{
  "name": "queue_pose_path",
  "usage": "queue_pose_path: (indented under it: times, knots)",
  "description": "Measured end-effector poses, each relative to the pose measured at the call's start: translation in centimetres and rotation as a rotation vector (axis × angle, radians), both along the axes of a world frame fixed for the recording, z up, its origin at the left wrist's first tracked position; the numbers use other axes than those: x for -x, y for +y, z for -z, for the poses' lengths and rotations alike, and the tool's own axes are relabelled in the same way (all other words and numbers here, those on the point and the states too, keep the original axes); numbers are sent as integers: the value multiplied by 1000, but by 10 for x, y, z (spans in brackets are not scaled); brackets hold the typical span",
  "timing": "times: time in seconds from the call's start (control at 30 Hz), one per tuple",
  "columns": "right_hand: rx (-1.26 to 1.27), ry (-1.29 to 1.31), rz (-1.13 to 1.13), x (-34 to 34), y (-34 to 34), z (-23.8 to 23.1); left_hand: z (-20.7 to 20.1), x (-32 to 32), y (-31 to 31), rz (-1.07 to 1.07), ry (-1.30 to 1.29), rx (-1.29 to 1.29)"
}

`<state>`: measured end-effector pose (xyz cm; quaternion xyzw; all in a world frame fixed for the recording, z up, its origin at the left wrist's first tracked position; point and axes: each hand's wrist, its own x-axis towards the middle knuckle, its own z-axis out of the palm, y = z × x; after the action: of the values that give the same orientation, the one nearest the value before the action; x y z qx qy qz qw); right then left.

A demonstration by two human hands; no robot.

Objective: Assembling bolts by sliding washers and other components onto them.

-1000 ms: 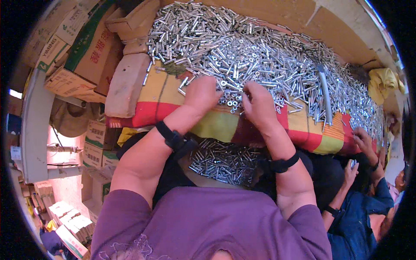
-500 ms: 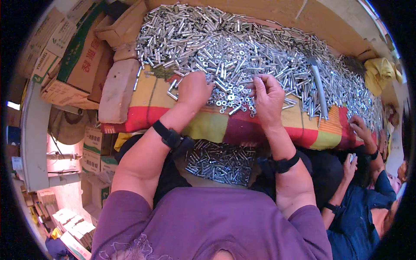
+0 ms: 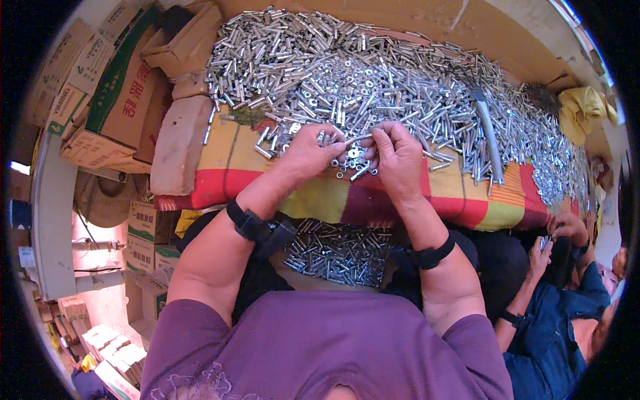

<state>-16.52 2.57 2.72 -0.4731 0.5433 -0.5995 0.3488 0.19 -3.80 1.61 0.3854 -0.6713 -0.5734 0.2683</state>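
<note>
My left hand (image 3: pixel 312 151) and my right hand (image 3: pixel 399 160) are close together over the near edge of a heap of metal parts. A slim silvery bolt (image 3: pixel 359 139) spans the gap between them. The right thumb and fingers pinch one end of it, and the left fingertips close at the other. Shiny metal also shows among the curled left fingers, too small to make out. Loose nuts and washers (image 3: pixel 355 153) lie below the hands, on a checked cloth (image 3: pixel 267 183). The heap of bolts and sleeves (image 3: pixel 280 53) spreads behind.
A grey curved bar (image 3: pixel 490 140) lies on the heap at right. A stone block (image 3: pixel 180 143) and cardboard boxes (image 3: pixel 123 107) stand left. Below the cloth, more bolts (image 3: pixel 340 257) fill a container. At far right, a co-worker's hands (image 3: pixel 553 240) hold small metal parts. A yellow cloth (image 3: pixel 580 113) lies beyond.
My two hands have come together from apart over the heap, and the bolt now lies between their fingertips. The co-worker's far hand has moved down from the heap to the other hand.
</note>
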Motion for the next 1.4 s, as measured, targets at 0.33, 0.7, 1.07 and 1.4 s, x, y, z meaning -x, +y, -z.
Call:
queue_pose_path:
  times: [0.33, 0.7, 1.07, 1.4]
  knots:
    - [98, 552, -266, -16, -3, 4, 12, -11, 0, -177, 721, -991]
    - [34, 1319, -107, -14, -38, 9, 3, -26, -34, -324, 0, 184]
    - [226, 678, 162, 13, -28, 8, 12, 2, -17, 50, -637, 821]
    - [501, 673, 2, -8, 12, -4, 2, -9, -10, -157, 571, -895]
